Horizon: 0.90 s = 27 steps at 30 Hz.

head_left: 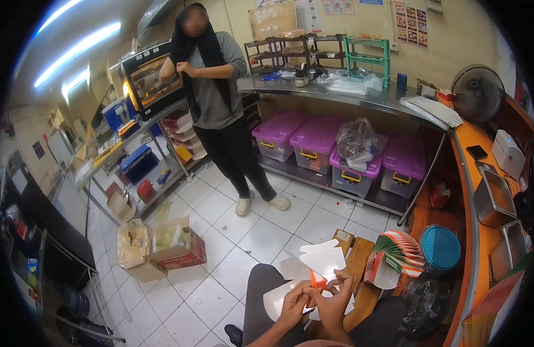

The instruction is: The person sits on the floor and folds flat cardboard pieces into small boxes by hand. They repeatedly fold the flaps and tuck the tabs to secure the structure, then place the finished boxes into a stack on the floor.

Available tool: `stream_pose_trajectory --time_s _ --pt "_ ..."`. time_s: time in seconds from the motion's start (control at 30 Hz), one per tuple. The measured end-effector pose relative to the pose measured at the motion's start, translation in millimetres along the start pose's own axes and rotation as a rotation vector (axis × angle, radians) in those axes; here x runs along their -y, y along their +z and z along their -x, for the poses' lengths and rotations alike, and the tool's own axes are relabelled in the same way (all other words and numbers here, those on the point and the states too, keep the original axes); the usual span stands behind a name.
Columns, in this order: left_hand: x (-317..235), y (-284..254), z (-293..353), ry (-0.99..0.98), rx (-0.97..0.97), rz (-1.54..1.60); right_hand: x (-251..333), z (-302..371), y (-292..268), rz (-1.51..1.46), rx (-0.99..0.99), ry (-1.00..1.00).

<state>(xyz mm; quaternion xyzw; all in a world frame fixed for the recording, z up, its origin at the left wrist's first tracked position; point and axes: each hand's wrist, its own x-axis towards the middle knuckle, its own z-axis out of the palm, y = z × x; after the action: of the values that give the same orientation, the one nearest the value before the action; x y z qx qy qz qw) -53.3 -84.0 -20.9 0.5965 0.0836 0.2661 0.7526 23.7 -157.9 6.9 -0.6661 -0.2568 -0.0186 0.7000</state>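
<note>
Over my lap, a partly folded paper food carton (pixel 326 262) shows its white inner face and a strip of orange-red print. My left hand (pixel 293 303) grips its near edge, fingers bent and pressed together. Close beside it, my right hand (pixel 338 296) pinches the same carton at the orange-red part, with the fingertips of both hands almost meeting. To the right, a fanned stack of flat cartons (pixel 394 257), printed orange, green and white, lies on a wooden bench (pixel 359 257).
A person (pixel 212 87) in grey and black stands ahead beside a steel table (pixel 336 89). Purple-lidded bins (pixel 318 136) sit beneath it. Open cardboard boxes (pixel 183 246) are on the tiled floor at left. An orange counter (pixel 472 153) with a fan (pixel 478 92) and a blue round lid (pixel 440 247) flank my right.
</note>
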Motion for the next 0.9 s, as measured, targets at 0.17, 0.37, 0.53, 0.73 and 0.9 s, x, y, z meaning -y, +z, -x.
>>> stream_pose_trajectory --time_s 0.17,0.37,0.53,0.73,0.9 --pt "-6.4 -8.3 3.1 -0.117 0.128 -0.143 -8.7 -7.0 -17.1 0.148 0.229 0.076" --pt "-65.3 -28.2 -10.3 0.284 -0.071 -1.055 -23.7 -10.2 -35.8 0.268 0.362 0.108" --pt "-63.4 -82.1 -20.9 -0.405 0.506 -0.484 -34.5 4.3 -26.4 -0.145 0.486 0.416" --pt "-51.8 -73.4 -11.1 -0.362 0.512 -0.569 -3.2 -20.0 -32.7 0.113 0.602 0.125" --pt "-34.1 -73.6 -8.0 -0.452 0.658 -0.441 -18.0 -26.4 -37.7 0.082 0.808 -0.037"
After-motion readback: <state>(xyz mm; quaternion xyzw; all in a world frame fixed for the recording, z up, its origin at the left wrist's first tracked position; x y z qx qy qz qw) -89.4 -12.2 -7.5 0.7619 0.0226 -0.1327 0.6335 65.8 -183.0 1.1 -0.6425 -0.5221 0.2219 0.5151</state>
